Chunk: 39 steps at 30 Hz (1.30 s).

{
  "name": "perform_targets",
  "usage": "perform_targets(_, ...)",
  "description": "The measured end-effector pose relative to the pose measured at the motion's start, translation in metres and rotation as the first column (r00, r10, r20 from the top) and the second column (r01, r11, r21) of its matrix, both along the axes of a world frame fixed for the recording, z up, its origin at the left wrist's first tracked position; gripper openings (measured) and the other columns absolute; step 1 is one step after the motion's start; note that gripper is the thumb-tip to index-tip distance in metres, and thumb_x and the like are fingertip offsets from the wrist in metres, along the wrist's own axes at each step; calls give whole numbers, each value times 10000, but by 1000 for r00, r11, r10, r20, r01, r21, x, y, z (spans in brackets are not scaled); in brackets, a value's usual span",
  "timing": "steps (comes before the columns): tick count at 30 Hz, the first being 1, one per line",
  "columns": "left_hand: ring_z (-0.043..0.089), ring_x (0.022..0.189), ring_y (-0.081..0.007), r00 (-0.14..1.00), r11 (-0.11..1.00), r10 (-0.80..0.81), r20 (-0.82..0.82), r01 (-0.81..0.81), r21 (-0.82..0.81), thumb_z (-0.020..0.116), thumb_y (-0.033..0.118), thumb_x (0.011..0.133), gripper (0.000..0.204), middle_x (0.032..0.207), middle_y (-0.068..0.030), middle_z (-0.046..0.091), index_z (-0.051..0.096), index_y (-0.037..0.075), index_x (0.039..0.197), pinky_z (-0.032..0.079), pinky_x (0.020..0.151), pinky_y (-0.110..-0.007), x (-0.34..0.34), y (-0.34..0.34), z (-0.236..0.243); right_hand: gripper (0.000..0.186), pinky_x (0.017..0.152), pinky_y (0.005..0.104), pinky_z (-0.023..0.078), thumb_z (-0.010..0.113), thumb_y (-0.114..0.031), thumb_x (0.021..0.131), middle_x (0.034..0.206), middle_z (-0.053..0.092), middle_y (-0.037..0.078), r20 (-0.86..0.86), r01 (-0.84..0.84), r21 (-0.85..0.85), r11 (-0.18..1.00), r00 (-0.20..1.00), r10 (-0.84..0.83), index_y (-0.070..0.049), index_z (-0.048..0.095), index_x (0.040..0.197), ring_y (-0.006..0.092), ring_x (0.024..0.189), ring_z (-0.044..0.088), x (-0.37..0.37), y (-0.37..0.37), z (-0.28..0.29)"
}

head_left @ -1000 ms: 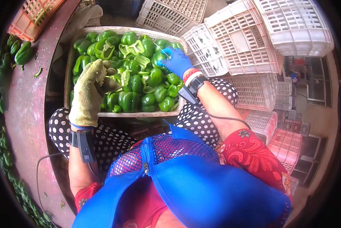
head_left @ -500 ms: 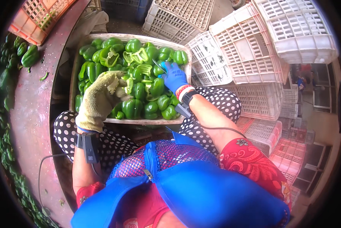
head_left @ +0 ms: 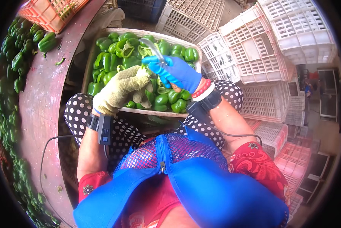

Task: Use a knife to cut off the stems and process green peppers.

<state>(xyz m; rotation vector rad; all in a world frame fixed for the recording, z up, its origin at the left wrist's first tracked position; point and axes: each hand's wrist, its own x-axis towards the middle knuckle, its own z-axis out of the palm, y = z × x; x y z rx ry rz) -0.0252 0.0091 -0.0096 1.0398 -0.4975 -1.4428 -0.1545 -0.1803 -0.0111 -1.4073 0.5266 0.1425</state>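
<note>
My left hand [head_left: 121,89], in a yellowish knit glove, is closed above the near left part of a crate [head_left: 87,68] of green bell peppers [head_left: 161,99]. A pale green piece of pepper [head_left: 143,69] shows at its fingertips; most of what it grips is hidden. Close by on the right, my right hand [head_left: 180,74] in a blue glove is closed around a small knife [head_left: 154,47]. Its curved blade points up and left over the peppers, slightly blurred, while the handle is hidden in the glove. Several peppers in the crate are cut open.
A long table [head_left: 45,102] on the left bears a heap of green peppers [head_left: 11,125] and an orange crate [head_left: 50,15]. White plastic crates [head_left: 254,41] are stacked on the right. A cable [head_left: 45,148] runs from my left wrist across the table edge.
My right hand has lifted from the crate's right side and moved left, beside my left hand, bringing the knife blade up. My left hand has turned inward. The whole view has shifted slightly.
</note>
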Motion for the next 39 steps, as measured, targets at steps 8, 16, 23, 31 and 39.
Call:
perform_targets(8,674,729,-199,989,983,142,-43,-136,120,699,246,945,345,944,-115,674,602,-25,1136,601,739,-392,-2,3,-20,321,768,307,556,747,-292,910,950,715,77,331,21,-487,873,930,162,-20,693,1072,148,825,689,17,28,-37)
perform_targets(16,585,588,-143,903,919,392,-175,-392,35,607,238,968,364,900,-115,655,587,-20,1225,617,692,-396,5,7,-14,198,471,232,460,697,-192,960,715,568,-16,181,174,456,873,942,-282,-39,654,1078,65,534,525,50,15,-25)
perform_targets(23,627,587,-182,773,723,256,581,-552,416,636,279,915,352,756,-110,682,674,-19,1099,519,599,-295,-1,155,105,321,654,275,518,708,-283,899,896,678,14,23,-177,-861,477,923,384,-51,699,1122,111,731,633,28,-23,-68)
perform_targets(31,712,780,-312,301,370,-272,914,-844,388,707,394,849,373,794,-182,716,742,38,956,540,727,-389,52,184,104,333,579,240,499,658,-249,967,1015,658,46,-14,40,405,913,999,-37,-38,631,1223,78,702,555,46,-24,-37)
perform_targets(39,564,1226,-427,-82,412,-311,947,-909,57,760,563,757,908,1323,-294,573,471,52,1450,468,1035,-426,288,92,-6,289,541,241,469,615,-194,979,974,632,96,-153,356,642,679,927,-342,-3,628,1196,99,694,557,61,-29,-57)
